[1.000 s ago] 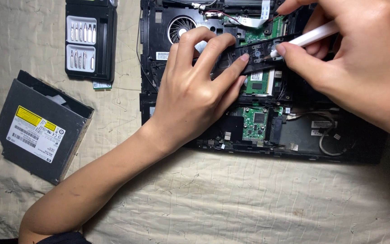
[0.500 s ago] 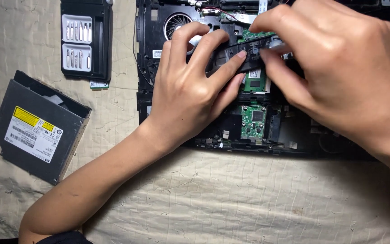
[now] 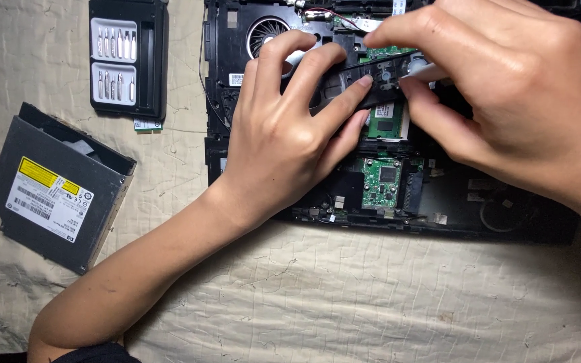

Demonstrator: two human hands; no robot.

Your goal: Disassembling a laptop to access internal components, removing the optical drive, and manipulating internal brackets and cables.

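**Both hands on a black strip over the open laptop**

Here the left hand [image 3: 284, 134] pinches a narrow black strip [image 3: 364, 84] between thumb and fingers, holding it across the opened laptop chassis [image 3: 506, 222], beside the cooling fan [image 3: 267, 33]. The right hand [image 3: 506, 101] grips a white-handled tool [image 3: 428, 67] pressed to the strip's end. An optical drive [image 3: 55, 188] and a screwdriver bit case [image 3: 126, 57] lie left on the quilted cloth [image 3: 371, 302].

Right hand [image 3: 506, 101] moved left over black strip [image 3: 358, 77], white tool [image 3: 432, 67] now mostly hidden beneath fingers.
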